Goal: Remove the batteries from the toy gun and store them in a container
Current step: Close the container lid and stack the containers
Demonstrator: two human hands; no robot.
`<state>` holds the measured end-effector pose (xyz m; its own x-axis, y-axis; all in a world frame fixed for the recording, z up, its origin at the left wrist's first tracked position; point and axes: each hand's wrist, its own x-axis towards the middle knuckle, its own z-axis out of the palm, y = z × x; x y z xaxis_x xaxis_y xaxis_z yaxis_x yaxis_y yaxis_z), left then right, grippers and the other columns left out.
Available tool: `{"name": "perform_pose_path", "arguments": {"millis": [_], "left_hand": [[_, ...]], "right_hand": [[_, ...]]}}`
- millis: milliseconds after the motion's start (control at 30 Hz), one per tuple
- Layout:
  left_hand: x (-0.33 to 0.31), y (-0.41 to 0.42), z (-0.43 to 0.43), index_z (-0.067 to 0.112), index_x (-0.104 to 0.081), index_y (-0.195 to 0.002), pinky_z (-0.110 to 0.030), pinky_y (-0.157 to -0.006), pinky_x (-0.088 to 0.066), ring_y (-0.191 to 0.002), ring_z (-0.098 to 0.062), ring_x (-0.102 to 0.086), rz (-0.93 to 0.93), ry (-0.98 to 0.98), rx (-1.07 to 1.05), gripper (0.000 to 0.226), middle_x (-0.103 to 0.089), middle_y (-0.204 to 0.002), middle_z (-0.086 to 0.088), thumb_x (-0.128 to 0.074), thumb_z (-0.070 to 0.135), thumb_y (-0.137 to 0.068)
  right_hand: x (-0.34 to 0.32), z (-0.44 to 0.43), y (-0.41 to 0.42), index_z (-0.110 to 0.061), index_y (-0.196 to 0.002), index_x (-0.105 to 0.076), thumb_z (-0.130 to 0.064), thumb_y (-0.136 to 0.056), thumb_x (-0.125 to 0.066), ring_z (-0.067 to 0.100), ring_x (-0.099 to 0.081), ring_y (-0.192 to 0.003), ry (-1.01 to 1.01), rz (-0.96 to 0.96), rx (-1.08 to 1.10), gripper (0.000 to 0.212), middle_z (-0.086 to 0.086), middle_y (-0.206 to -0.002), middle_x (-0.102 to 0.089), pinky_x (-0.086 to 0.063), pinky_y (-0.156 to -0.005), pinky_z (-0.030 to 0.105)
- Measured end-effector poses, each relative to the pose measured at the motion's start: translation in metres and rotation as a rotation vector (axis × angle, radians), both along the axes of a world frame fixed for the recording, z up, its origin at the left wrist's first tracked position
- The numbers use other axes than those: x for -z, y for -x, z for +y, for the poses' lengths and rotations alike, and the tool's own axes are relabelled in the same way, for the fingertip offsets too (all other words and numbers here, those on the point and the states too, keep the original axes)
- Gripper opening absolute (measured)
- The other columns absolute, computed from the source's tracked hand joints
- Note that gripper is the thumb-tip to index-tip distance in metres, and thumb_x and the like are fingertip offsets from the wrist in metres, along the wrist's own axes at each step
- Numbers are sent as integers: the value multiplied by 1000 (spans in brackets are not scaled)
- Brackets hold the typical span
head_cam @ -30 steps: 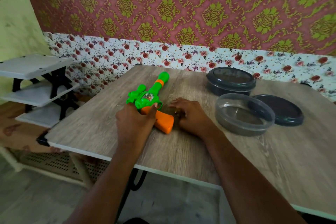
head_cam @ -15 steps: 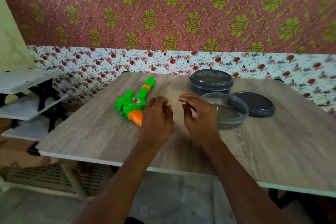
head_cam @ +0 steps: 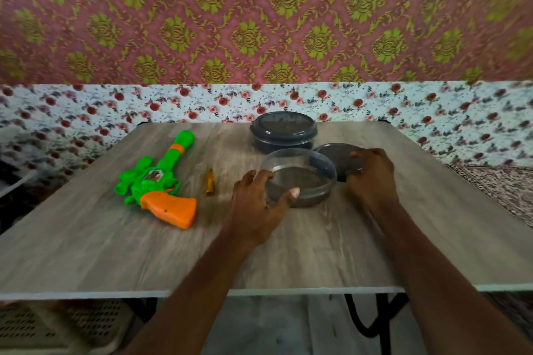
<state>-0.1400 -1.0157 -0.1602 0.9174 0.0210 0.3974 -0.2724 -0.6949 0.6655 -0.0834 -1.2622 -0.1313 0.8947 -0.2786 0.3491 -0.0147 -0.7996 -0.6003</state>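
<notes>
Hands are both busy at the clear container (head_cam: 317, 200), which sits on the table (head_cam: 115, 253). The left hand (head_cam: 256, 204) is at the container's left side. Its grip is round the rim, with the thumb on the near edge and the fingers on the left edge. The right hand (head_cam: 372, 179) is just right of the container. Its grip is curled over a dark lid (head_cam: 331, 153) that lies flat, touching the container's back right side.

One small gold battery (head_cam: 210, 183) lies on the table to the left of the container, between it and the toy gun (head_cam: 161, 187). The gun lies flat, further left. I can't see any battery inside the container; its bottom looks dark and blurry. Behind the container stands a dark tub (head_cam: 284, 132) with its lid on.

I think the step is getting the container ready to take the battery. The battery is not in, so the lid should wait. The left hand should keep the container steady so it does not slide. The battery is round and may roll, so pinch it by its sides and lay it down inside, not drop it. Then set the lid flat on the rim and press all the way round.
</notes>
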Motion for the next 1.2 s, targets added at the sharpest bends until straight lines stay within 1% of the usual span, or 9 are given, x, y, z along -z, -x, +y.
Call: {"name": "perform_pose_path", "arguments": {"millis": [67,133,233,367,533,733,900,1067,1200], "left_hand": [[-1,1,2,28,-56,-138,-47,-99,-55,-131,-24,-52,13,9,5,80,-56,-144,0,-57,82,-78],[1,0,1,25,-53,-140,-38,-97,-52,-133,-24,-50,14,4,0,71,-53,-148,-2,-70,67,-85],[5,-4,0,22,-51,-140,-29,-93,-45,-132,-24,-49,-7,18,-18,64,-50,-149,-5,-77,51,-88],[5,-6,1,21,-49,-141,-35,-100,-50,-134,-25,-49,4,57,-24,62,-46,-151,-6,-76,47,-91],[3,-4,3,23,-47,-143,-41,-103,-52,-134,-25,-48,11,54,-24,62,-44,-153,-7,-74,48,-93],[2,-1,4,21,-47,-145,-44,-103,-52,-130,-27,-51,37,64,-40,64,-44,-152,-8,-74,47,-92],[1,1,4,20,-48,-145,-32,-93,-46,-124,-26,-55,48,70,-36,63,-44,-151,-8,-74,46,-93],[0,3,6,20,-46,-146,-30,-90,-45,-123,-27,-58,54,68,-44,63,-42,-153,-9,-72,48,-94],[0,4,7,21,-47,-146,-36,-95,-52,-123,-28,-59,52,81,-59,62,-41,-154,-9,-71,47,-95]], "right_hand": [[9,-16,-19,-28,-127,-66,-47,-75,-65,31,-51,-131,136,124,-43,56,6,-140,-58,-43,-110,54],[1,-13,-16,-31,-134,-63,-44,-84,-72,30,-45,-137,224,190,-107,52,5,-147,-54,-37,-114,56],[-5,-6,-14,-28,-138,-60,-45,-95,-65,31,-48,-137,347,201,-163,47,6,-148,-55,-39,-114,54],[-6,-4,-26,-20,-118,-70,-41,-94,-63,31,-66,-106,478,240,-186,32,12,-121,-71,-56,-92,44],[-28,7,-16,-11,-117,-66,-39,-96,-64,35,-64,-111,648,272,-217,35,17,-121,-68,-52,-89,39],[-39,20,4,-10,-116,-67,-38,-94,-65,34,-64,-110,717,255,-234,36,16,-121,-67,-53,-90,39],[-47,23,12,-14,-129,-62,-40,-93,-70,34,-63,-115,673,273,-180,45,15,-130,-62,-52,-90,39],[-43,24,8,-8,-120,-66,-28,-86,-76,35,-65,-108,575,298,-216,41,17,-123,-66,-53,-84,37],[-43,23,5,-16,-114,-70,-35,-81,-78,30,-68,-98,601,263,-243,39,12,-111,-70,-54,-80,36]]}}
